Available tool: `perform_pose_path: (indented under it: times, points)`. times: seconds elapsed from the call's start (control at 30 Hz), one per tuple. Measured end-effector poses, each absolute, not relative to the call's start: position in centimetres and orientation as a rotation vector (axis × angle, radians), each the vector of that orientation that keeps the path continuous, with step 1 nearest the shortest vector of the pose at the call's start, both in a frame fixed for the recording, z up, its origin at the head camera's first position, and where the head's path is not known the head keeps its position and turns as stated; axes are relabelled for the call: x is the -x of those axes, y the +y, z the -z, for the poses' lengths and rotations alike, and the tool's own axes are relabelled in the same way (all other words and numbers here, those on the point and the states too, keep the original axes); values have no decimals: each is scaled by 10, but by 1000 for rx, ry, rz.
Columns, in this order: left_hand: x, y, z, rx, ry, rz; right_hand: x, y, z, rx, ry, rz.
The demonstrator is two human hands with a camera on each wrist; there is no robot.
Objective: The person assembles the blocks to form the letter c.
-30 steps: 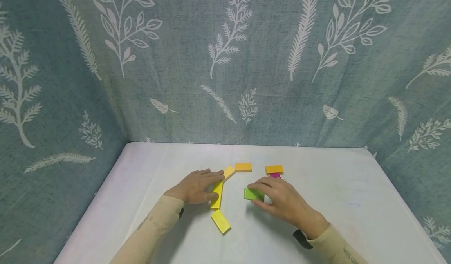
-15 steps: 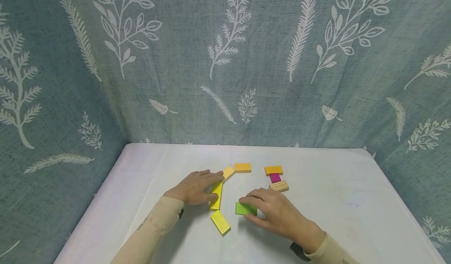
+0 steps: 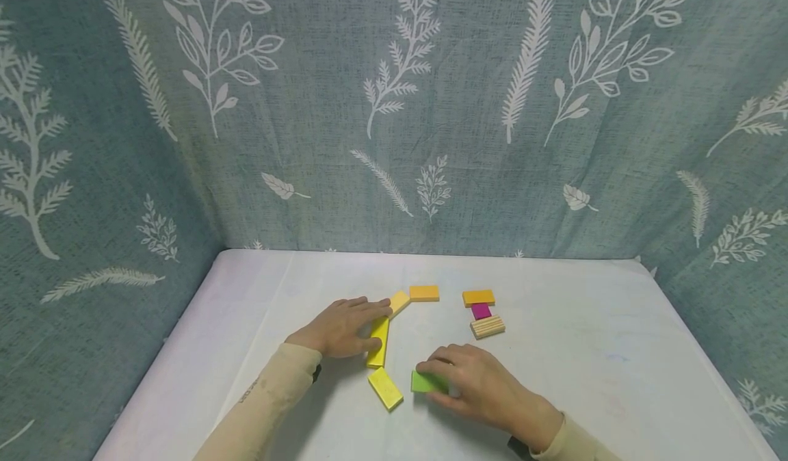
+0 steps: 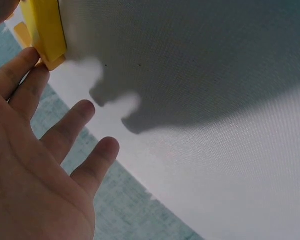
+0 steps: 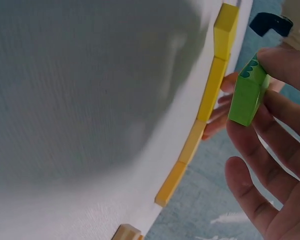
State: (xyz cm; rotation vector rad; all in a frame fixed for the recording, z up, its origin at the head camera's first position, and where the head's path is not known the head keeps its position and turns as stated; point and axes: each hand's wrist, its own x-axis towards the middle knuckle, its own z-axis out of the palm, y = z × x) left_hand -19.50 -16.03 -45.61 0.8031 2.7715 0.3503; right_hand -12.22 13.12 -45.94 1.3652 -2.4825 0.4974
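My left hand (image 3: 338, 329) lies over the table, its fingers fairly straight, with fingertips and thumb touching the left side of a yellow wooden block (image 3: 378, 353). In the left wrist view, two fingertips meet that block (image 4: 46, 30) near its end while the other fingers are spread. My right hand (image 3: 474, 384) pinches a green block (image 3: 423, 382) between thumb and fingers. A teal scalloped pattern shows on the green block (image 5: 247, 97) in the right wrist view. Just left of it, a second yellow block (image 3: 386, 388) lies angled on the table.
Continuing the curved row at the back are a pale orange block (image 3: 400, 301) and an orange block (image 3: 425, 293). To the right lie another orange block (image 3: 479, 297), a magenta block (image 3: 481, 311) and a striped wooden block (image 3: 488, 327). Patterned fabric (image 3: 394, 139) stands behind the white table (image 3: 585, 310).
My right hand has moved toward me and slightly left with the green block, uncovering the magenta and striped blocks. The left hand has stayed in place.
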Motion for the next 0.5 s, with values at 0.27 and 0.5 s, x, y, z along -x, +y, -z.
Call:
perform_pose_path:
  times: [0.27, 0.5]
  points:
    - [195, -160, 456, -769, 2770, -319, 115, 126, 462, -1416, -2557, -451]
    - [195, -160, 456, -785, 2769, -317, 110, 124, 466, -1461, -2617, -402]
